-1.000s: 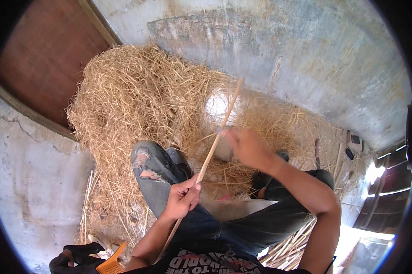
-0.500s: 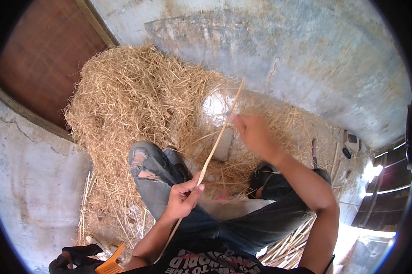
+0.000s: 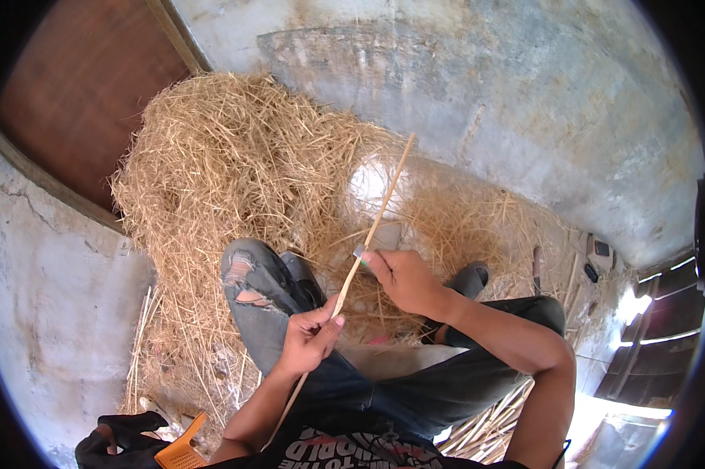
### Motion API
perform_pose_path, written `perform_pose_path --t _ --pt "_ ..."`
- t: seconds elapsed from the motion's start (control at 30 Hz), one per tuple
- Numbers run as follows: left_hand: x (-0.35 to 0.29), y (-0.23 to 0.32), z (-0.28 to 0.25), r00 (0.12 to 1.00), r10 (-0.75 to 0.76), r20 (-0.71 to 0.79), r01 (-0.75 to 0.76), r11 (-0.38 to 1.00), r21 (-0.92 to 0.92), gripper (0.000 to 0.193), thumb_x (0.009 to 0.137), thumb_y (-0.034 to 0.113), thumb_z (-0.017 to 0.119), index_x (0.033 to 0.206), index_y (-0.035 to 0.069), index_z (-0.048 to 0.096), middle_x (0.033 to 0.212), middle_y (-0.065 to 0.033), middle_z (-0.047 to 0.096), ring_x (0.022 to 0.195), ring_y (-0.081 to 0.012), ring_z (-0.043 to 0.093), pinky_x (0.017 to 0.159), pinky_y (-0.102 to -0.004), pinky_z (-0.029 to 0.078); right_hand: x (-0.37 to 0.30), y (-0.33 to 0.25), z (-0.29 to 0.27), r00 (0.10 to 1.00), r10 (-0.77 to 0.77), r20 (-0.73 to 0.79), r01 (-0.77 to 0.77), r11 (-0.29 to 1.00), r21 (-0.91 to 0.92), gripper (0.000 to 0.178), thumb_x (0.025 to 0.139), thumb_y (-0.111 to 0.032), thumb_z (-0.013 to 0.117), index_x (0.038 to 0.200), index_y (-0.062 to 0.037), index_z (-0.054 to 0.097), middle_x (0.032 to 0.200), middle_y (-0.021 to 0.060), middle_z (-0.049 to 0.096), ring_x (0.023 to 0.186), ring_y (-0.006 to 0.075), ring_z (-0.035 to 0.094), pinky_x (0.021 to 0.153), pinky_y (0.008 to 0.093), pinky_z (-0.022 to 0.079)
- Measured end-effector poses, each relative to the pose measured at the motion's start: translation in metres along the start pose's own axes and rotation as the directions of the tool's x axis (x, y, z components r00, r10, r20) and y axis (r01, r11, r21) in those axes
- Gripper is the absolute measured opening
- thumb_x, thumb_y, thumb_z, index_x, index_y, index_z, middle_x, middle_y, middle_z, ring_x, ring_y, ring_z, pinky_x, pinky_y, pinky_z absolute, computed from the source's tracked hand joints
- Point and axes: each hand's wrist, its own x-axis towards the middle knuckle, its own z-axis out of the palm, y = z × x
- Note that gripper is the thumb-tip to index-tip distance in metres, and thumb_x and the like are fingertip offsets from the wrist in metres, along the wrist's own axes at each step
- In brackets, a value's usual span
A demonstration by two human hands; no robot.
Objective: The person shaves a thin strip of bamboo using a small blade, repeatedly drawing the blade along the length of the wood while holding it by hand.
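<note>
The stick [image 3: 381,211] is pale tan, long, thin and slightly bent, slanting with its tip toward one o'clock and its lower end toward seven. A small, flat grey piece [image 3: 359,252] lies against it, just one-o'clockward of its middle.

Black top [image 3: 352,424], big white lettering on the front, reddish bits in the print. Dark jeans [image 3: 454,391], worn to faded blue-grey on the left leg, ripped at the left knee, pale frayed threads across the tear [image 3: 252,297]. Dark grey footwear [image 3: 471,277], type unclear. Forearms [image 3: 509,334] uncovered, hands [image 3: 409,283] bare.
</note>
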Motion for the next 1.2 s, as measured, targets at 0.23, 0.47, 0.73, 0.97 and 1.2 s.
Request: perform_pose_path --t 0.23,0.47,0.73,0.97,1.2 --pt "-0.003 0.000 0.001 0.999 0.031 0.018 -0.031 0.999 -0.029 0.042 0.102 0.007 0.056 0.143 0.004 0.051 0.056 0.0043 0.042 0.044 -0.0039 0.034 0.041 -0.0231 0.027 0.010 0.008 -0.018 0.994 -0.097 0.057 0.105 0.982 -0.158 0.038 0.103 -0.033 0.052 0.092 -0.0006 0.067 0.061 0.0233 0.050 0.050 0.0305 0.051 0.053 0.0389 0.043" --pt "0.003 0.010 0.006 0.997 0.043 0.064 -0.042 0.999 -0.023 0.046 0.101 0.008 0.058 0.146 0.008 0.048 0.061 0.0067 0.046 0.048 -0.0019 0.036 0.044 -0.0209 0.030 0.017 0.006 -0.038 0.921 0.187 0.343 -0.257 0.952 0.170 0.055 0.104 -0.043 0.050 0.069 -0.0013 0.060 0.051 -0.0007 0.048 0.049 0.0090 0.049 0.049 0.0293 0.039" --pt "0.014 0.003 0.018 0.972 0.232 -0.044 -0.213 0.943 0.256 0.043 0.097 0.001 0.062 0.139 0.000 0.054 0.072 0.0058 0.058 0.066 -0.0003 0.045 0.055 -0.0197 0.038 0.013 -0.006 -0.041 0.999 -0.034 0.006 0.033 0.987 0.159 0.029 0.092 -0.031 0.071 0.086 -0.0022 0.067 0.057 -0.0029 0.049 0.054 0.0066 0.044 0.050 0.0274 0.035" --pt "0.015 0.003 0.020 0.953 0.303 -0.032 -0.239 0.809 0.537 0.043 0.095 0.002 0.064 0.137 -0.002 0.056 0.076 0.0052 0.059 0.065 -0.0003 0.045 0.056 -0.0190 0.039 0.010 0.001 -0.028 0.987 -0.105 -0.119 0.108 0.994 0.012 0.019 0.089 -0.022 0.074 0.092 -0.0032 0.070 0.056 0.0057 0.051 0.051 0.0123 0.045 0.050 0.0305 0.038" --pt "0.018 0.003 0.025 0.923 0.385 -0.008 -0.293 0.716 0.634 0.039 0.093 0.003 0.065 0.131 -0.006 0.059 0.067 -0.0061 0.056 0.064 -0.0037 0.048 0.057 -0.0238 0.044 -0.001 0.005 -0.023 0.948 -0.315 -0.042 0.300 0.931 -0.206 0.016 0.080 -0.014 0.074 0.087 -0.0061 0.062 0.057 0.0103 0.056 0.046 0.0264 0.058 0.045 0.0373 0.043"
